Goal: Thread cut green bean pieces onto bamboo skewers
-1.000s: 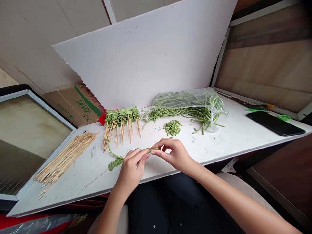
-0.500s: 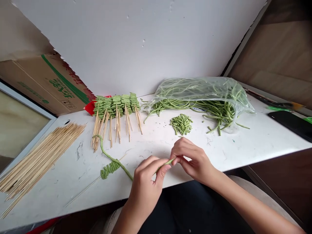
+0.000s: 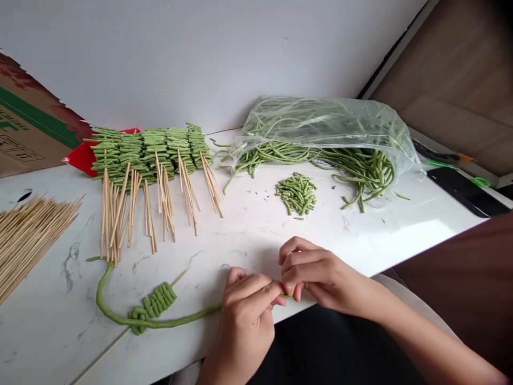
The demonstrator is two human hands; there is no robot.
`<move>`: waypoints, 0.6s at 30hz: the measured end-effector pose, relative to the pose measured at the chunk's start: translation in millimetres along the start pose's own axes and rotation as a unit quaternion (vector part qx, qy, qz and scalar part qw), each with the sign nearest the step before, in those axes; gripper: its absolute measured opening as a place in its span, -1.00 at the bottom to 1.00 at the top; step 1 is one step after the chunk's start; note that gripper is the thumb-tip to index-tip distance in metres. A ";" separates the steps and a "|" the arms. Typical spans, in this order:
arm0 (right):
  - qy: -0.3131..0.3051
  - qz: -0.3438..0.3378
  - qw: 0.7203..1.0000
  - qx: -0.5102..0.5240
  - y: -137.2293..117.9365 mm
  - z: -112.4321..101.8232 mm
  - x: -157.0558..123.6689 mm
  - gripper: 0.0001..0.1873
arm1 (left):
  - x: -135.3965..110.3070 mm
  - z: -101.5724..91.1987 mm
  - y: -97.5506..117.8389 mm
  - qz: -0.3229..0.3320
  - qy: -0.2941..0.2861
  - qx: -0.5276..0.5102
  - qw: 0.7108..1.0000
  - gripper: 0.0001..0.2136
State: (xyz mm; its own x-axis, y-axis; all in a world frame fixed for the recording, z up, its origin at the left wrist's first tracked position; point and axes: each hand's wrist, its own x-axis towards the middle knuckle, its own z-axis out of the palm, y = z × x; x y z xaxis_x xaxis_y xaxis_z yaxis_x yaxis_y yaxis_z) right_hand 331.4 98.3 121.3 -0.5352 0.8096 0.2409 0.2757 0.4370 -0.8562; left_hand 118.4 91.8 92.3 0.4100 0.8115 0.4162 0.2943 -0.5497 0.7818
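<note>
A long green bean (image 3: 180,322) runs from the left into my left hand (image 3: 248,307), whose fingers are closed around it near its end. My right hand (image 3: 316,272) pinches the short tip of that bean just beside the left fingers. Both hands are close together over the table's front edge. Under the trailing bean lies a bamboo skewer (image 3: 103,357) threaded with a folded length of bean (image 3: 160,299). Beyond my right hand sits a small pile of short bean pieces (image 3: 296,193).
Finished bean skewers (image 3: 154,152) are stacked at the back left on something red (image 3: 80,159). Bare bamboo skewers (image 3: 36,230) lie at the far left, near a cardboard box (image 3: 36,117). A clear plastic bag (image 3: 320,123) of long beans is at the back; a black phone (image 3: 467,191) lies right.
The view has shifted, with the table's left side appearing closer. The trailing bean now curves below and across the threaded skewer. My hands remain together, pinching the bean's end.
</note>
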 end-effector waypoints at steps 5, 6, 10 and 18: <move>-0.031 0.006 0.997 0.064 -2.3 -1.7 -2.2 -0.71 | -1.5 -1.3 3.0 0.037 -0.029 0.005 0.999 -0.61; -0.029 0.000 0.997 0.071 -2.3 -1.6 -2.7 -0.72 | -1.7 -1.9 4.3 0.045 -0.031 0.008 0.998 -0.61; 0.038 -0.034 0.998 0.045 -2.2 -0.5 -5.2 -0.82 | -1.8 -8.3 7.4 0.035 -0.034 0.048 0.998 -0.73; 0.110 -0.070 0.986 -0.105 -19.2 -1.1 -11.4 -0.89 | 0.3 -22.2 12.3 -0.060 0.018 0.080 0.995 -0.85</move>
State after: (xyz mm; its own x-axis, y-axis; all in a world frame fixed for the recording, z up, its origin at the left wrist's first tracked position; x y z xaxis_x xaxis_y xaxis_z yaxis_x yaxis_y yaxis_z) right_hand 333.1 81.1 135.5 -0.4003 0.7910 0.4627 0.3836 0.6032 -0.6993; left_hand 103.0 89.7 112.3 0.3336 0.8781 0.3429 0.4744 -0.4707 0.7439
